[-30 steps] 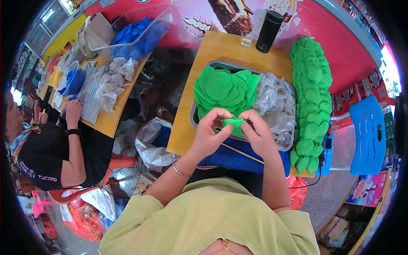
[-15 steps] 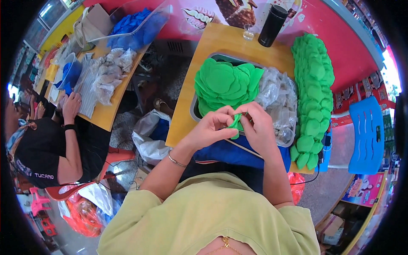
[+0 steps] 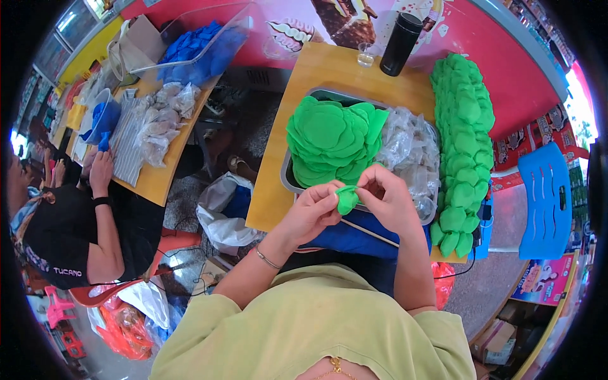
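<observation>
In front of my chest, my left hand (image 3: 316,209) pinches a small gathered piece of green fabric (image 3: 346,200) between thumb and fingers. My right hand (image 3: 387,196) is closed in a pinch at the upper right edge of the same piece; anything smaller between those fingertips is too small to make out. Just beyond both hands, a pile of flat round green fabric pieces (image 3: 335,136) fills the left side of a grey metal tray (image 3: 335,95). Crumpled clear plastic bags (image 3: 410,149) with pale contents lie in its right side.
Right of the tray stands a tall mass of puffed green pieces (image 3: 467,126). A black flask (image 3: 401,45) and small clear cup (image 3: 365,56) are at the table's back. A thin stick (image 3: 370,232) lies over blue cloth near me. At left, a co-worker's hands (image 3: 100,170) work at another table (image 3: 161,174).
The green piece has turned from a twisted strip to a rounded, cupped shape facing up. My hands have moved slightly apart, and the right now pinches its edge.
</observation>
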Demonstrator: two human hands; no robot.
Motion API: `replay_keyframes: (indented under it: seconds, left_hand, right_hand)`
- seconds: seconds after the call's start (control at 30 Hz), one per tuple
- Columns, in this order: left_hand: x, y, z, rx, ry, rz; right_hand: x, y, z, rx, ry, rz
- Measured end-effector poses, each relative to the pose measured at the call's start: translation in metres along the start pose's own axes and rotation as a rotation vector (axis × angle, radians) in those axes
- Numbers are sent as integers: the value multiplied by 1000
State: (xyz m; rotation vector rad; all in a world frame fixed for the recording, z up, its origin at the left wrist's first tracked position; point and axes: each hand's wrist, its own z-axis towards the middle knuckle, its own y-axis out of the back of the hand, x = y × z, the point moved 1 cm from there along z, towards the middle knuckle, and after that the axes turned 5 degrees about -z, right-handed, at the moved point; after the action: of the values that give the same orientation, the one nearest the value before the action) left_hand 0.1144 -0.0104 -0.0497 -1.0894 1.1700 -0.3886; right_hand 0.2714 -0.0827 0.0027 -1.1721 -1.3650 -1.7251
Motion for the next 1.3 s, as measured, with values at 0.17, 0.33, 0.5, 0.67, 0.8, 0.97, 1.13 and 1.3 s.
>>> replay_keyframes:
  seconds: [0.17, 0.33, 0.5, 0.67, 0.8, 0.97, 1.13, 1.3]
  left_hand:
    - [0, -6, -2, 34, 48, -192]
    - [0, -11, -3, 7, 79, -327]
    - [3, -20, -8, -207, 95, -207]
    - [9, -22, -12, -154, 36, 37]
    - [7, -17, -13, -91, 15, 192]
    - [6, -15, -18, -180, 110, -47]
    - [6, -29, -23, -96, 217, -323]
    - [11, -13, -21, -8, 213, -85]
  right_hand:
    - [3, -11, -10, -46, -21, 121]
    - [-12, -28, -15, -208, 6, 238]
    - [1, -28, -28, -288, 257, 63]
    - [-8, -27, -34, -318, 185, 139]
    - [-9, -23, -39, -246, 111, 127]
    - [-18, -21, -36, -67, -52, 337]
    - [-17, -28, -35, -36, -52, 552]
    - [-26, -23, -34, 31, -112, 608]
